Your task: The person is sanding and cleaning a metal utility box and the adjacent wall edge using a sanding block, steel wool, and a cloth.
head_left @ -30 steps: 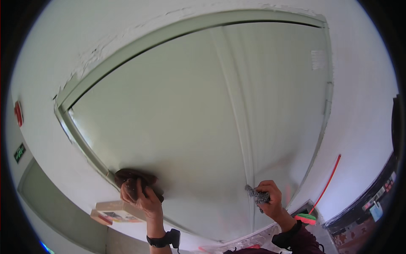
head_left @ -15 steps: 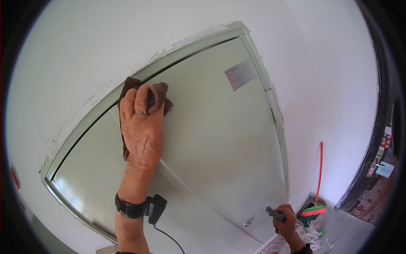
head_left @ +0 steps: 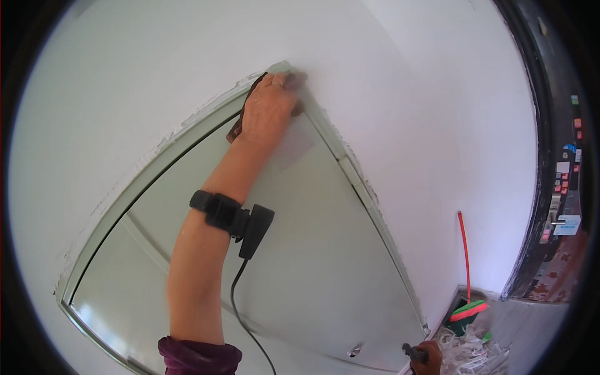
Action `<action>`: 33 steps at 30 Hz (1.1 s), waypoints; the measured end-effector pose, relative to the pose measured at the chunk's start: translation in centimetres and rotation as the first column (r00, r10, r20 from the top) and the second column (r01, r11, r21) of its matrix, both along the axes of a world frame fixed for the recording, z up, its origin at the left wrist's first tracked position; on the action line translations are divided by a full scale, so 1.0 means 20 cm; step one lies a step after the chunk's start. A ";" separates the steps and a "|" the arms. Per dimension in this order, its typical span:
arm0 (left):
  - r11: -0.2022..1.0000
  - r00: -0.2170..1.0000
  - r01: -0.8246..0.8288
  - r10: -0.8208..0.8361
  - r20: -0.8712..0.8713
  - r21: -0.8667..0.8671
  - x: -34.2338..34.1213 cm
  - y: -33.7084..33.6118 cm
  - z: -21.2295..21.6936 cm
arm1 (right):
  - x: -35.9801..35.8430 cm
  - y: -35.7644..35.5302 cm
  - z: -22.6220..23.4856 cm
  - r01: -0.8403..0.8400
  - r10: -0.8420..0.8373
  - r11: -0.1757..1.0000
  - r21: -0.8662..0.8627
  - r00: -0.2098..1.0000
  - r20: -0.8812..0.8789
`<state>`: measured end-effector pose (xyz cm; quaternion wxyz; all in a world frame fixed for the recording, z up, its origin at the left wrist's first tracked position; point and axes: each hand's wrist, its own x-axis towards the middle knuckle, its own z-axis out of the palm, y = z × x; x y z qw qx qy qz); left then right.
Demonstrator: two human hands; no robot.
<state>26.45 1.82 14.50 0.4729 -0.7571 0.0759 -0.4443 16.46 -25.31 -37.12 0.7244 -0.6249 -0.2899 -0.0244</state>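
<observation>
My left hand (head_left: pixel 269 107) is closed on a dark brown cloth (head_left: pixel 236 128), pressing it against the top right corner of a pale green metal door (head_left: pixel 312 250) set in a frame. The fingertips and part of the cloth are slightly blurred. A black strap with a small black device (head_left: pixel 250 231) and a cable sits on my left forearm. At the lower right, my right hand (head_left: pixel 430 357) grips a dark grey fuzzy clump (head_left: pixel 414 352), low beside the door; its exact kind cannot be made out. A small shiny latch (head_left: pixel 355 350) shows near the door's lower edge.
Rough, flaking plaster borders the door frame (head_left: pixel 159 153) on the white wall. At right stand a red-handled broom (head_left: pixel 464 256) with green and pink bristles and a heap of crumpled clear plastic (head_left: pixel 472 350). A dark door (head_left: pixel 565 156) with small coloured pieces is at far right.
My left hand has slid the cloth up and right along the door's top edge to the corner. The view has shifted, and my right hand sits lower in it, still gripping the grey clump.
</observation>
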 end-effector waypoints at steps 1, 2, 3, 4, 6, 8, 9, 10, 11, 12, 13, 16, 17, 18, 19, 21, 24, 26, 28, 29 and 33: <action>0.999 0.999 0.019 -0.020 -0.030 -0.037 0.07 0.00 0.00 | 0.01 -0.03 -0.03 0.046 -0.045 0.999 -0.019 0.998 0.048; 0.995 0.999 0.021 -0.024 -0.027 -0.100 0.13 0.00 0.00 | 0.01 -0.06 -0.06 0.099 -0.094 0.993 -0.065 0.992 0.079; 0.979 0.999 -0.043 0.038 -0.028 -0.198 0.19 0.00 0.00 | 0.01 -0.08 -0.09 0.152 -0.138 0.982 -0.112 0.983 0.117; 0.980 1.000 0.012 -0.017 -0.020 -0.199 0.23 0.00 0.02 | 0.01 -0.10 -0.12 0.205 -0.181 0.966 -0.155 0.971 0.159; 0.967 0.998 -0.010 -0.007 -0.065 -0.254 0.26 0.00 0.01 | 0.02 -0.12 -0.15 0.177 -0.181 0.969 -0.171 0.984 -0.005; 0.941 0.980 -0.088 0.023 -0.197 -0.326 0.25 -0.01 -0.05 | 0.02 -0.13 -0.14 0.165 -0.178 0.971 -0.175 0.982 -0.058; 0.943 0.972 -0.054 -0.025 -0.232 -0.328 0.21 -0.02 -0.08 | 0.01 -0.12 -0.13 0.180 -0.187 0.968 -0.174 0.982 -0.027; 0.855 0.908 -0.168 -0.060 -0.415 -0.490 0.18 -0.04 -0.15 | 0.01 -0.12 -0.12 0.192 -0.194 0.966 -0.175 0.981 0.003; 0.737 0.850 -0.241 -0.154 -0.504 -0.631 0.15 -0.06 -0.22 | 0.02 -0.11 -0.10 0.175 -0.161 0.974 -0.143 0.981 0.106; 0.838 0.803 -0.257 -0.092 -0.589 -0.481 0.12 -0.08 -0.29 | 0.02 -0.10 -0.08 0.162 -0.136 0.980 -0.112 0.969 0.208; 0.898 0.764 -0.279 -0.007 -0.646 -0.341 0.09 -0.10 -0.34 | 0.02 -0.08 -0.06 0.147 -0.115 0.986 -0.081 0.944 0.310; 0.965 0.817 -0.220 0.104 -0.567 -0.141 0.01 -0.13 -0.31 | 0.02 -0.06 -0.01 -0.002 0.004 1.000 -0.017 0.996 0.092; 0.963 0.838 -0.210 0.088 -0.538 -0.169 0.00 -0.13 -0.25 | 0.02 -0.05 0.00 -0.015 0.014 1.000 0.007 0.998 0.066; 0.953 0.873 -0.057 -0.098 -0.478 -0.299 -0.02 -0.13 -0.19 | 0.03 -0.05 0.00 -0.025 0.024 0.999 0.029 0.999 0.037; 0.903 0.911 -0.040 -0.143 -0.387 -0.428 -0.02 -0.11 -0.12 | 0.03 -0.04 0.00 -0.037 0.036 0.998 0.049 0.999 0.009; 0.969 0.987 -0.037 -0.002 -0.158 -0.243 -0.03 -0.08 -0.07 | 0.02 -0.04 -0.03 -0.009 0.012 0.999 -0.034 0.996 0.090; 0.988 0.974 -0.146 0.153 -0.167 0.057 -0.01 -0.02 -0.16 | 0.01 -0.05 -0.10 -0.029 0.027 0.991 -0.129 0.999 -0.020; 0.998 0.965 0.062 -0.064 -0.255 -0.014 0.01 0.02 -0.31 | -0.02 -0.07 -0.15 -0.054 0.044 0.991 -0.121 0.996 -0.078; 0.985 0.921 0.045 -0.106 -0.375 -0.168 0.04 0.06 -0.45 | -0.05 -0.10 -0.20 -0.085 0.077 0.989 -0.123 0.995 -0.070; 0.968 0.900 0.056 -0.156 -0.408 -0.246 0.05 0.07 -0.51 | -0.06 -0.12 -0.22 -0.102 0.094 0.987 -0.125 0.993 -0.069; 0.847 0.939 0.021 -0.198 -0.280 -0.531 0.01 0.07 -0.76 | -0.08 -0.20 -0.24 0.037 -0.051 0.988 -0.148 0.994 -0.095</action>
